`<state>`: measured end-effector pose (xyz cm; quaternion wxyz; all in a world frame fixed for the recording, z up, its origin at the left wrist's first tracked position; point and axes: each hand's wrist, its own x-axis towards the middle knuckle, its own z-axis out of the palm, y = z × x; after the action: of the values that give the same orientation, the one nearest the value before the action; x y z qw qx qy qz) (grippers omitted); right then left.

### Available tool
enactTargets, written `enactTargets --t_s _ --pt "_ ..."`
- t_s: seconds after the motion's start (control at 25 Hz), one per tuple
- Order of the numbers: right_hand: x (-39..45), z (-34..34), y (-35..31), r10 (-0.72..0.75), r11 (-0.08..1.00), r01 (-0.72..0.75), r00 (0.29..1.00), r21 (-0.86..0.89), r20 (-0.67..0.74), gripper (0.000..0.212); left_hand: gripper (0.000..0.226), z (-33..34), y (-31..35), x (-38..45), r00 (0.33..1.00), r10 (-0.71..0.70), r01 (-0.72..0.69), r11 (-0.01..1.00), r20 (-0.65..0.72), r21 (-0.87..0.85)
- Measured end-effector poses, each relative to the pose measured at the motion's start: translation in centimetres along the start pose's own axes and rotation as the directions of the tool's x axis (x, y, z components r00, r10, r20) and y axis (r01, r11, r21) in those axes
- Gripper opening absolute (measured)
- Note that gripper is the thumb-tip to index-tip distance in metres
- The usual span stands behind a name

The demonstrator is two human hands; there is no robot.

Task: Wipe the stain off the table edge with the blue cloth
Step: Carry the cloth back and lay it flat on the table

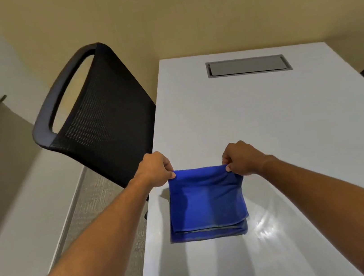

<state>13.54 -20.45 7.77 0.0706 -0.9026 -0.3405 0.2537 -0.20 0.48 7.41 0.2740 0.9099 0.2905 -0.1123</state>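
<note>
A blue cloth (pixel 206 202) hangs folded over itself, its lower layers resting on the white table (pixel 268 124) near the left edge. My left hand (pixel 155 169) pinches the cloth's upper left corner. My right hand (pixel 240 158) pinches the upper right corner. The top hem is stretched level between both hands, lifted off the table. I see no stain on the table edge from here.
A black mesh office chair (pixel 98 107) stands against the table's left side. A grey cable hatch (pixel 248 66) is set into the far part of the tabletop. A beige wall lies behind. Carpeted floor and a white ledge run along the left.
</note>
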Motion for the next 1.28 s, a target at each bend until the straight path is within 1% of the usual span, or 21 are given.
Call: enactTargets --t_s 0.12,0.28,0.36,0.44,0.52,0.6,0.76,0.92,1.04,1.16,1.28 --pt "3.0 1.6 1.1 0.030 0.999 -0.026 0.995 0.045 -0.098 0.013 0.008 1.9 -0.8 2.8 0.993 -0.039 0.037 0.999 -0.114 -0.022" --pt "5.4 3.5 1.5 0.044 0.998 -0.035 0.986 0.055 -0.163 0.015 0.011 3.2 -1.5 4.9 0.980 -0.058 0.055 0.998 -0.192 -0.021" --pt "6.0 4.1 1.5 0.038 0.999 -0.032 0.980 0.036 -0.196 0.019 0.016 3.5 -1.4 5.5 0.971 -0.070 0.066 0.998 -0.228 -0.023" --pt "6.2 4.3 1.6 0.013 1.000 -0.012 0.970 0.006 -0.242 0.029 0.024 3.9 -1.4 5.8 0.961 -0.086 0.080 0.996 -0.262 -0.030" --pt "5.8 4.5 2.0 -0.006 1.000 0.008 0.965 0.006 -0.262 0.034 0.031 4.6 -1.7 5.4 0.961 -0.079 0.071 0.997 -0.264 -0.043" --pt "4.8 4.8 2.4 -0.020 1.000 0.023 0.973 0.011 -0.230 0.032 0.028 5.5 -1.9 4.4 0.969 -0.046 0.041 0.999 -0.241 -0.023" --pt "2.0 5.4 2.3 -0.059 0.997 0.064 0.995 0.054 -0.080 0.027 0.020 7.0 -2.4 1.6 0.980 0.000 -0.002 1.000 -0.200 -0.012" --pt "-0.8 6.6 2.3 -0.101 0.992 0.100 0.995 0.071 0.005 0.016 0.016 8.3 -3.3 -1.3 0.977 0.099 -0.093 0.995 -0.187 0.038" --pt "-2.5 7.6 2.5 -0.156 0.985 0.149 0.983 0.084 0.093 0.013 0.015 8.8 -4.1 -3.0 0.983 0.144 -0.135 0.988 -0.118 0.075" --pt "-4.1 8.3 2.7 -0.224 0.975 0.222 0.964 0.025 0.145 0.007 0.017 8.9 -4.8 -4.5 0.978 0.209 -0.205 0.971 -0.025 0.124" --pt "-4.9 8.5 2.5 -0.267 0.958 0.279 0.953 -0.066 0.141 0.016 0.021 8.9 -5.0 -5.5 0.965 0.261 -0.261 0.948 0.025 0.184"
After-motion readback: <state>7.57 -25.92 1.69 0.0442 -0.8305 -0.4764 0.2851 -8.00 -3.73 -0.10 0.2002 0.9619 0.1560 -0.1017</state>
